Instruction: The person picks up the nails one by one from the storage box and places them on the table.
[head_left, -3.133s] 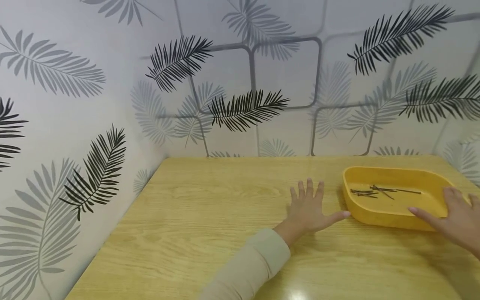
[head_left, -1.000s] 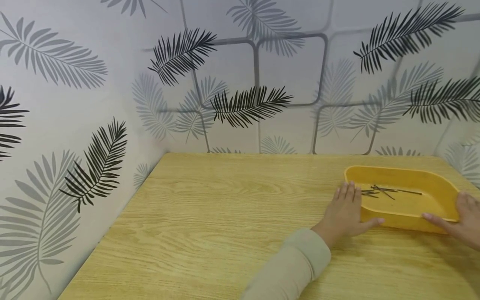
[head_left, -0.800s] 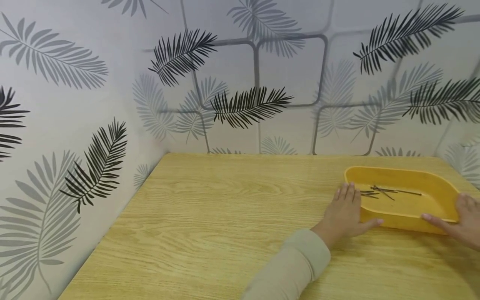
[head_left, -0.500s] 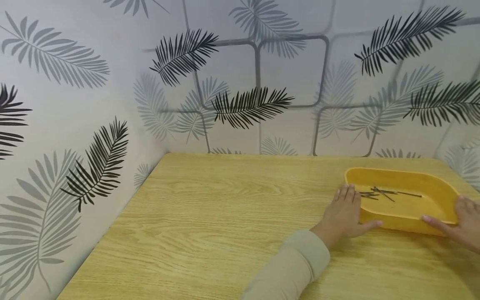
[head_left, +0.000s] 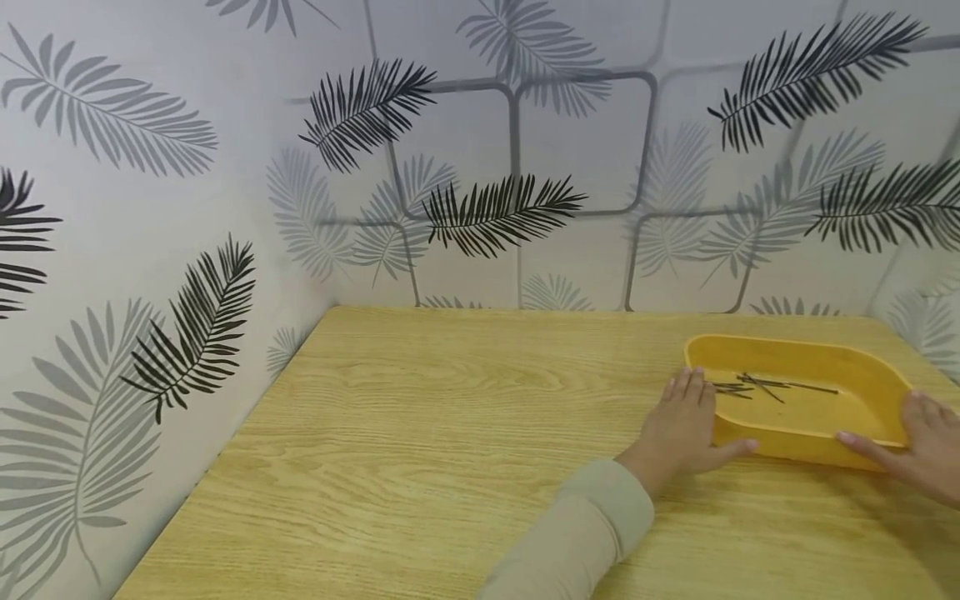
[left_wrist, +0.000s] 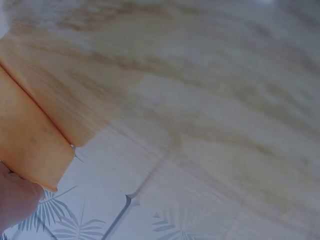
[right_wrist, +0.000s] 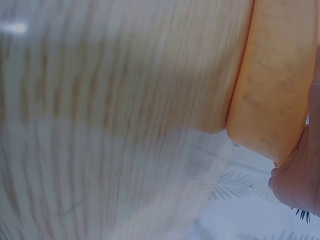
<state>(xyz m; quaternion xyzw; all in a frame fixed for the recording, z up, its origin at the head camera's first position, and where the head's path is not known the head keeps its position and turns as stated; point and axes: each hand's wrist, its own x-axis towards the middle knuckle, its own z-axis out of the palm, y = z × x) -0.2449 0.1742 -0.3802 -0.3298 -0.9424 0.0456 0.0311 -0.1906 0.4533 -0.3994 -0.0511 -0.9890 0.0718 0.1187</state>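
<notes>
Head view: smooth rounded yellow plastic tray (head_left: 862, 367), thin nails (head_left: 757, 386).

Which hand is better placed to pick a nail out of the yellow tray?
Probably the left hand: its fingers rest on the yellow tray at the end where the nails lie bunched. The right hand holds the far end, farther from most of them.

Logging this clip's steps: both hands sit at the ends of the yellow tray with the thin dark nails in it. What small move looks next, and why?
Probably a level slide of the yellow tray leftward across the table. The left hand and right hand bracket its two ends, fingers straight against the walls, so it can be pushed. The nails lie loose inside, so keeping it flat seems wise.
</notes>
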